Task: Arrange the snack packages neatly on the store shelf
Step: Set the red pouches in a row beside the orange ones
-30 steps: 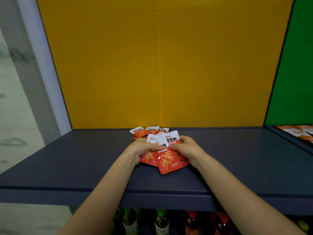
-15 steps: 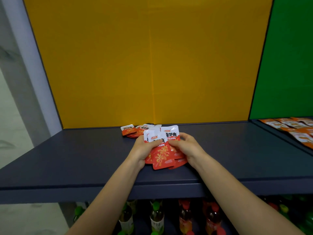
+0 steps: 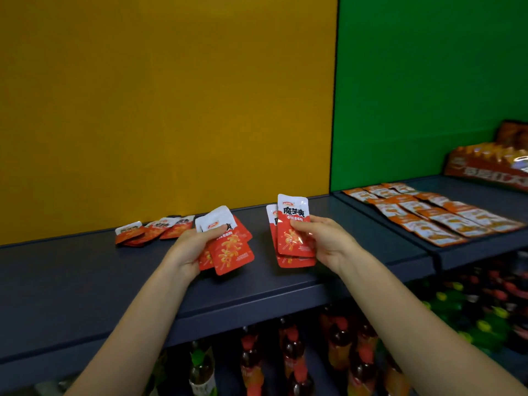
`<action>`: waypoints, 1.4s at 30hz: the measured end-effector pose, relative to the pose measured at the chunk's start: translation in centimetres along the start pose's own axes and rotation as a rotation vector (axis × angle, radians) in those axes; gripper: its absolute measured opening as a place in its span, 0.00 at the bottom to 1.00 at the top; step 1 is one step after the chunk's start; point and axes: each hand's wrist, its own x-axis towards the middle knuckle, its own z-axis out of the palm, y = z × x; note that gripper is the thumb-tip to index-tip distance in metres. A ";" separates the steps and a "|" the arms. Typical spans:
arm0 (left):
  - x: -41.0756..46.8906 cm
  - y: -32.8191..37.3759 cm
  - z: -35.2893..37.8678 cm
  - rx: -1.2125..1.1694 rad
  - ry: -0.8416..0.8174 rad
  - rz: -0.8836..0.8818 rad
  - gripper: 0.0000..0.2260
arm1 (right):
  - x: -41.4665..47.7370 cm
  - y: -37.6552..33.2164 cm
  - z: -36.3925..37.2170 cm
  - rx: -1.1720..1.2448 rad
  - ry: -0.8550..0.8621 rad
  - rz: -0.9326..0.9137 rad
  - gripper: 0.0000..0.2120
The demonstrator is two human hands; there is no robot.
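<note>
Gripping two separate bunches of snack packets, we are working over the dark shelf [image 3: 85, 281]. Our left hand [image 3: 190, 251] is clasping a fanned bunch of red packets [image 3: 228, 247], thumb pressing across the white tops, the lower corners splaying out to the right. Our right hand [image 3: 325, 241] is pinching a squarer stack of packets [image 3: 291, 230], thumb lying on the glossy front one; that stack is standing nearly upright, with black characters printed under its white top band. Both bunches are hovering just above the shelf surface, set apart from each other.

The packets are looking like flat, shiny foil pouches, rectangular with rounded corners, red below and white above.

Behind the left hand, a short row of loose packets [image 3: 154, 230] is lying overlapped on the shelf, close to the yellow back panel [image 3: 171, 110]. The shelf itself is reading as matte, dark blue-grey, with a straight front lip.

To the right, against a green back panel [image 3: 428, 81], a neighbouring shelf [image 3: 471, 252] is carrying orange packets [image 3: 428, 212] lying flat in neat overlapping rows. An orange display box [image 3: 485, 167] is sitting at the far end, holding more pouches; its print is blurred.

Below, capped drink bottles [image 3: 291, 352] are standing in rows, red and green caps showing.
</note>
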 end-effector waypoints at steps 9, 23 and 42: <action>0.4 -2.1 17.1 0.064 -0.193 0.052 0.02 | -1.5 -5.3 -16.7 -0.024 0.114 -0.052 0.07; 0.3 -3.6 37.0 0.124 -0.255 0.096 0.03 | -0.8 -13.3 -37.8 0.027 0.290 -0.116 0.11; 11.6 -0.8 49.1 0.279 -0.200 0.148 0.04 | 16.2 -17.7 -46.9 -0.240 0.273 -0.033 0.17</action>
